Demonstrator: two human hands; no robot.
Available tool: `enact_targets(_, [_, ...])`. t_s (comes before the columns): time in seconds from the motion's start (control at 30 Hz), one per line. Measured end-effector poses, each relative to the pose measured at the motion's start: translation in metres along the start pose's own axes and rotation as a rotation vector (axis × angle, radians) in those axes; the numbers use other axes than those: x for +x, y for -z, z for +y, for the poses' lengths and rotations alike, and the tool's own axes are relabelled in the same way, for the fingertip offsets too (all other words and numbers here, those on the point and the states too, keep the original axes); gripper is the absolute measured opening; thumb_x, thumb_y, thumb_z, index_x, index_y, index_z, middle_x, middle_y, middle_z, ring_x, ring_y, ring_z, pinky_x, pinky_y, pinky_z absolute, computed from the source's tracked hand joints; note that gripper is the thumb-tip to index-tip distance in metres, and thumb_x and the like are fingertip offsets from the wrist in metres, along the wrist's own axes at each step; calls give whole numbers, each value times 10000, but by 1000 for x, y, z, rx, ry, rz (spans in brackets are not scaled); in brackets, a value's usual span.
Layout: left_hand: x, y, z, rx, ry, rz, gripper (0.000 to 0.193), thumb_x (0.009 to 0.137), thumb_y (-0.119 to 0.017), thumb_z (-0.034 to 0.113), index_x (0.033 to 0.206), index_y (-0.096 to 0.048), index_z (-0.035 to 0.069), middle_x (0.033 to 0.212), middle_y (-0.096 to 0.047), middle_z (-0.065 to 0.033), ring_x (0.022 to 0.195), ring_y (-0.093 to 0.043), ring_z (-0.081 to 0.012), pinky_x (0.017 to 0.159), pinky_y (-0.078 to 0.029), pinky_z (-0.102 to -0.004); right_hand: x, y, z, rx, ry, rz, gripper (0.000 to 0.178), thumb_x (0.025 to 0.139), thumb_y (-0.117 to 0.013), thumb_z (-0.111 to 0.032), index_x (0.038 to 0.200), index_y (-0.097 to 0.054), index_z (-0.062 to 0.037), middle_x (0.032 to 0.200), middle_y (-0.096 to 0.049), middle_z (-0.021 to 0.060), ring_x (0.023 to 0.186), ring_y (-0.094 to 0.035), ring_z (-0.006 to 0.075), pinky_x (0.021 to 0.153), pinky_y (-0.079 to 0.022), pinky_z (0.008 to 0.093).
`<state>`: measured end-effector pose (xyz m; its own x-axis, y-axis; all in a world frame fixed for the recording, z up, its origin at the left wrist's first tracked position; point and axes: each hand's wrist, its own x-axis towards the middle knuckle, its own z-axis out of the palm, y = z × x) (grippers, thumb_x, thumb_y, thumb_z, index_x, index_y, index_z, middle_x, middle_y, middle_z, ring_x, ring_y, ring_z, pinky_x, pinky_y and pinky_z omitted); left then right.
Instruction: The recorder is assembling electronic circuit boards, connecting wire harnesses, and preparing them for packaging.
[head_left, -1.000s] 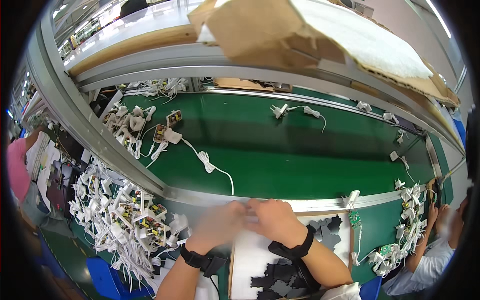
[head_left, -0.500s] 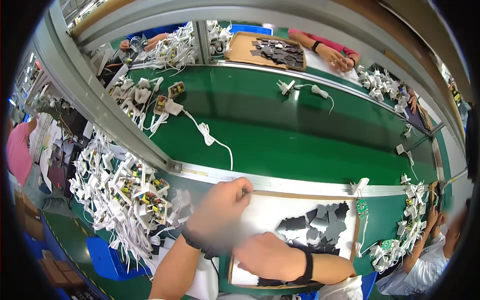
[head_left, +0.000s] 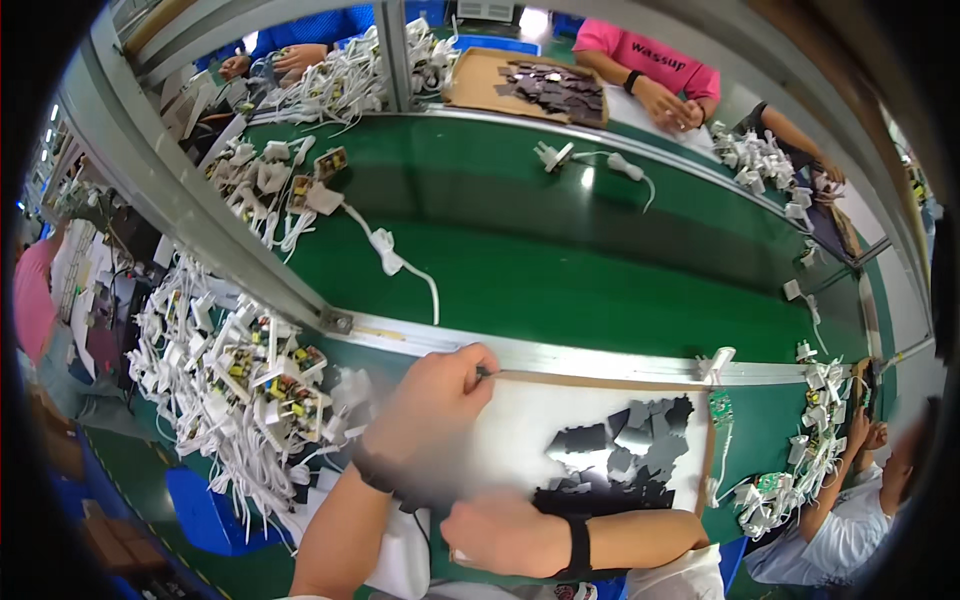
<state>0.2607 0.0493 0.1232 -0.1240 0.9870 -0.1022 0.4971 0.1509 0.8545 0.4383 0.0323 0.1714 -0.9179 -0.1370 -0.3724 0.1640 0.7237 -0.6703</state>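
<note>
My left hand (head_left: 432, 402) is closed above the left edge of a shallow cardboard tray (head_left: 610, 381) lined with white. A small dark bit shows at its fingertips, too little of it to name. Close to the tray's front left corner, my right hand (head_left: 505, 535) is curled closed and partly blurred; what it holds, if anything, is hidden. Dark grey, thin flat pieces (head_left: 650, 440) lie scattered and overlapping in the tray's right half. Left of my left hand rises a heap of white plug adapters with cords (head_left: 235, 390), several with bare circuit boards showing.
A metal rail (head_left: 560, 358) separates my bench from a green conveyor belt (head_left: 540, 260) carrying a few corded adapters. A slanted metal post (head_left: 230, 210) stands at left. Across the belt, co-workers' hands (head_left: 665, 105) are near another cardboard tray (head_left: 480, 80). A blue bin (head_left: 205, 515) sits low left.
My right hand has moved left and slightly nearer me, off the dark pieces. The left hand keeps its closed grip. The whole view has shifted a little, and the belt's adapters sit farther left.
</note>
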Motion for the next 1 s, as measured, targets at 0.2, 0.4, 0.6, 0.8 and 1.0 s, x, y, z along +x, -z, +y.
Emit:
enact_targets(0.2, [6,-9,5,101,-187,61,134,896,-730,106,1016,-680,72,577,-548,-73,498,-538,-215,509,-412,-366,111,-318,189,201,1004,32,222,951,-663,-253,894,-653,-38,766,-591,110,727,-641,288,654,-522,457])
enact_targets(0.4, [-9,-5,-15,86,-165,82,135,889,-735,104,1012,-692,68,574,-552,-65,494,-545,-187,504,-418,-341,97,-233,146,635,1098,516,344,1001,-645,-310,772,-649,-53,702,-613,90,614,-634,277,594,-519,444])
enact_targets(0.6, [1,-11,-6,85,-108,67,146,881,-736,75,1018,-695,46,572,-556,-63,485,-529,-155,498,-407,-317,103,-235,160,537,1011,528,365,994,-652,-349,803,-686,-40,738,-665,106,640,-644,278,593,-518,418])
enact_targets(0.8, [6,-13,-8,71,-90,51,126,880,-731,51,997,-690,31,559,-515,-32,488,-476,-103,495,-375,-289,100,-196,142,553,1128,674,390,1041,-578,-369,881,-717,-42,751,-667,100,610,-593,252,590,-487,397])
enact_targets(1.0, [4,-14,-3,79,-50,52,105,877,-725,16,970,-676,14,560,-465,21,517,-408,-46,493,-328,-265,95,-132,117,357,701,689,296,960,-624,-289,866,-720,-26,766,-681,130,662,-635,295,618,-518,424])
